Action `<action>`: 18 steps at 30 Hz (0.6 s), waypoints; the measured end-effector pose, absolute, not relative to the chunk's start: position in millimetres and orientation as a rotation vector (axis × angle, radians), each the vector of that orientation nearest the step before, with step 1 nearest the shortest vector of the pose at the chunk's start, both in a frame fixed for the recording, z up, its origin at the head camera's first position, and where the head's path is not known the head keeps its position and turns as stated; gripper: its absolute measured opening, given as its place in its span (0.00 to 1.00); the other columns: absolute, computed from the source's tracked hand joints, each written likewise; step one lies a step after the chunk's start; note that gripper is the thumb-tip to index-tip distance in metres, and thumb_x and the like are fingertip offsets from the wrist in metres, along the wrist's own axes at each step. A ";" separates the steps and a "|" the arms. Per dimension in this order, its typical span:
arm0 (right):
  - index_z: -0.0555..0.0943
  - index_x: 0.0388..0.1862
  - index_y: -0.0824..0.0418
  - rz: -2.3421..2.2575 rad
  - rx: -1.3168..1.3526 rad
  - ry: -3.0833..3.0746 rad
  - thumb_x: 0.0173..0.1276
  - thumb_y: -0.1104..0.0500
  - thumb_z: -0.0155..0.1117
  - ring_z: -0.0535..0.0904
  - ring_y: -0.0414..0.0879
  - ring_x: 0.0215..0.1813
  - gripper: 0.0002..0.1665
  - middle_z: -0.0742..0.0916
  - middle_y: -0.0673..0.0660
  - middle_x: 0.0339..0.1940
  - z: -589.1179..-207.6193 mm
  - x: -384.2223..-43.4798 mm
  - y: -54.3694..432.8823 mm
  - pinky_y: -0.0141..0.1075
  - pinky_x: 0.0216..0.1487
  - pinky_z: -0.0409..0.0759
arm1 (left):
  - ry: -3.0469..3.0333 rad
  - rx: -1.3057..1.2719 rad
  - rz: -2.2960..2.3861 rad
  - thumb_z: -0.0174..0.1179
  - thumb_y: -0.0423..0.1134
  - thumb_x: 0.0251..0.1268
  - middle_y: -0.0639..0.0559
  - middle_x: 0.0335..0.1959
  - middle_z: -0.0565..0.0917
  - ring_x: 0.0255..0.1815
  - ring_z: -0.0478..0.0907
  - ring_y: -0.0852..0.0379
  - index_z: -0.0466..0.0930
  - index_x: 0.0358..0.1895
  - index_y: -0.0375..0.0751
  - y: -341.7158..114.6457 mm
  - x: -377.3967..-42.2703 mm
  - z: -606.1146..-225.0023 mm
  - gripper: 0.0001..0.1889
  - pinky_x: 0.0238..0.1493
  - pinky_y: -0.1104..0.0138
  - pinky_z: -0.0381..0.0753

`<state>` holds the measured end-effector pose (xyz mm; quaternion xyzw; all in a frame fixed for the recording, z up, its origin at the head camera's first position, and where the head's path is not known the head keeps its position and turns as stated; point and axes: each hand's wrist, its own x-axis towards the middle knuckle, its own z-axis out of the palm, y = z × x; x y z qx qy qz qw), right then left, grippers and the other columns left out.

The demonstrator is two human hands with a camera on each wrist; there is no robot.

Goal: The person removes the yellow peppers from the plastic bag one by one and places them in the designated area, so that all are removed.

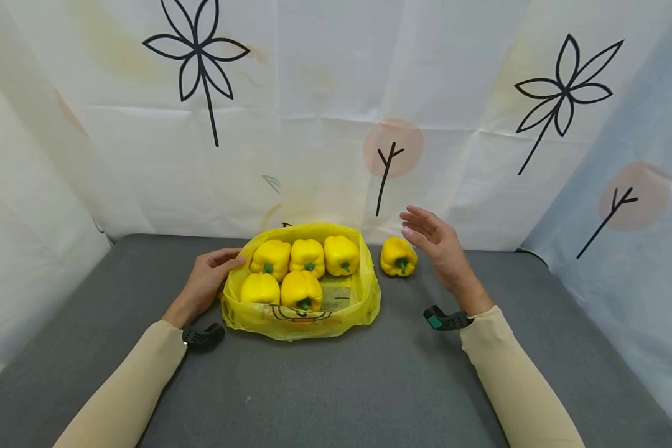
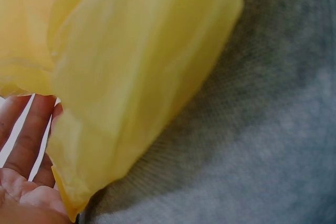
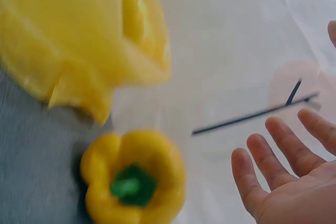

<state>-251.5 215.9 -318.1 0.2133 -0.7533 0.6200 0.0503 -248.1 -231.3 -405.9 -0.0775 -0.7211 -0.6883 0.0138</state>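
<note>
A yellow plastic bag stands wide open on the grey table, with several yellow bell peppers inside. My left hand holds the bag's left rim, its thumb at the edge and its fingers partly behind the film. In the left wrist view the bag covers the fingertips of that hand. Right of the bag, one bell pepper rests on the table, green stem toward me. My right hand hovers just right of that pepper, fingers extended and spread, apart from it and holding nothing.
Behind the grey table hangs a white curtain with plant drawings, close to the bag and the loose pepper. Black bands sit on both wrists.
</note>
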 end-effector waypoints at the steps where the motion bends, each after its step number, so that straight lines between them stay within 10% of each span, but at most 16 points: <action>1: 0.61 0.79 0.66 1.888 0.666 -2.295 0.79 0.62 0.57 0.65 0.60 0.74 0.34 0.71 0.65 0.74 -315.3 -248.8 212.0 0.52 0.74 0.64 | -2.244 -0.244 -2.145 0.62 0.43 0.75 0.62 0.48 0.84 0.49 0.82 0.62 0.75 0.66 0.27 -231.3 -248.1 -406.3 0.26 0.49 0.71 0.83; 18: 0.67 0.77 0.62 1.977 1.022 -2.348 0.72 0.64 0.66 0.71 0.60 0.70 0.36 0.76 0.63 0.69 -313.6 -230.1 125.7 0.51 0.70 0.72 | -2.231 -0.236 -2.161 0.63 0.42 0.74 0.61 0.48 0.85 0.49 0.82 0.62 0.78 0.64 0.31 -233.2 -247.8 -407.2 0.23 0.49 0.71 0.83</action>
